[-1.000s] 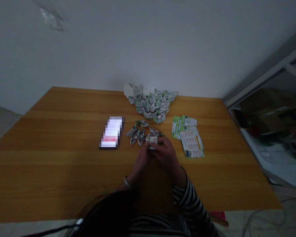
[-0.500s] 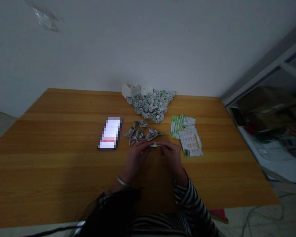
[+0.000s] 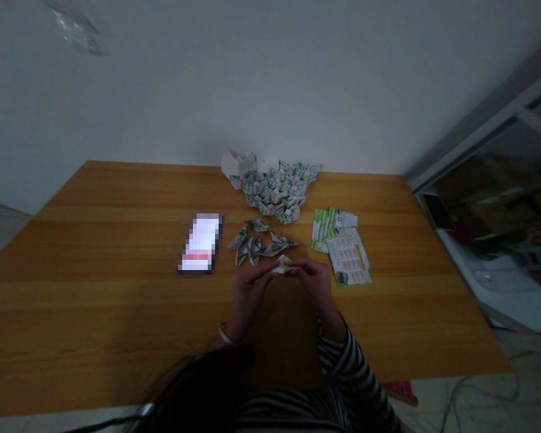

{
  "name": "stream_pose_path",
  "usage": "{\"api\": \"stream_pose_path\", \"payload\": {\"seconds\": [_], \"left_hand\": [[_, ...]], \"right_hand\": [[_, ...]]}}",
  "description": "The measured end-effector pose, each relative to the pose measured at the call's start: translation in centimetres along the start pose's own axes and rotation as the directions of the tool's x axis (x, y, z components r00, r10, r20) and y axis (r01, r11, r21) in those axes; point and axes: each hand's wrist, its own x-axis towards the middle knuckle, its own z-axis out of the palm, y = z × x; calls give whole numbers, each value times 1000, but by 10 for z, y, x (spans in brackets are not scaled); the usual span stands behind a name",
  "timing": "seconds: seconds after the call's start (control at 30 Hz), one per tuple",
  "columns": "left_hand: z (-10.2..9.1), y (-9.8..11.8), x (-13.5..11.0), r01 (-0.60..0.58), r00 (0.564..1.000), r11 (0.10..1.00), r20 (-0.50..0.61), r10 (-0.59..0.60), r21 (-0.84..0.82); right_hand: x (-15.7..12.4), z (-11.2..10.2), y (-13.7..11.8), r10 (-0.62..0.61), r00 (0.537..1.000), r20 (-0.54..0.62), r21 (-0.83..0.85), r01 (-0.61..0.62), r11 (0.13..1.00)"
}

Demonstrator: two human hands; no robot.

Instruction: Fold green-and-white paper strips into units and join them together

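Folded paper is pinched by the left hand and the right hand, between the near and far edges of the desk; its shape is hard to see. Little folded pieces lie just past it. One paper heap sits by the far edge.

Paper pieces lie between phone and leaflets.

Small whitish folded paper piece: creased. Brown flat wood table: smooth, grained. Green-white spiky paper cluster: rough, matt.
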Motion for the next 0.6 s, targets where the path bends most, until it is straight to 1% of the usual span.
{"api": "stream_pose_path", "payload": {"seconds": [0.17,0.3,0.37,0.4,0.47,0.53,0.6], "left_hand": [[0,1,-2,-45,999,999,-13,45,5],[4,1,-3,-103,988,992,-106,110,72],[7,1,-3,-122,979,986,-152,139,116],[10,1,-3,-115,977,986,-165,135,122],[15,3,-3,-64,980,995,-181,77,79],[20,5,-2,12,981,999,-192,-18,-34],[25,9,-1,79,976,984,-190,-110,-160]], "right_hand": [[0,-4,-2,-100,995,3,-55,100,993],[-2,2,-5,-76,997,26,-12,77,997],[-4,8,-5,-65,998,2,14,65,998],[-5,11,-5,-65,998,-21,30,66,997],[-6,17,-3,-68,995,-72,66,73,995],[-5,20,-1,-68,991,-116,95,79,992],[-5,21,0,-49,988,-146,125,68,990]]}}
